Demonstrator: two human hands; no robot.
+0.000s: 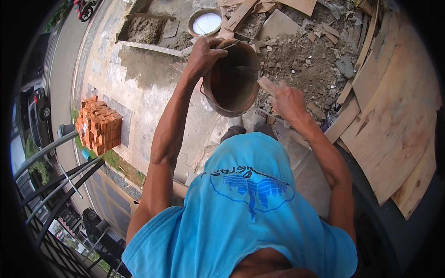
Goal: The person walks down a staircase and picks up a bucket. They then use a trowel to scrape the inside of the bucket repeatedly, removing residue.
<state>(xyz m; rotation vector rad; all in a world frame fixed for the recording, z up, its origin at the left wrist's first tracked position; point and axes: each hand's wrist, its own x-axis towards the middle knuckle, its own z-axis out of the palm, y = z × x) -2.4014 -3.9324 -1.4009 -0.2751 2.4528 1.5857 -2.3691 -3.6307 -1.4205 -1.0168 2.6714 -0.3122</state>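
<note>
My left hand (206, 55) grips the rim of a dirty, reddish-brown bucket (253, 92) at its upper left. The bucket is tilted so its dark inside faces up towards me, and a thin wire handle hangs at its left side. Close to the bucket's right side, my right hand (289, 103) is closed round a pale, wooden-looking handle (267, 85). Its far end meets the bucket's rim, and whatever it belongs to is hard to make out in the shadow.
Beyond the bucket stand a round tub (206, 23) with whitish contents and a wooden-edged trough (148, 30) of grey mortar. Rubble (301, 69) spreads at the right, beside leaning plywood sheets (394, 111). Stacked orange bricks (98, 125) stand left, near metal railings (51, 171).
</note>
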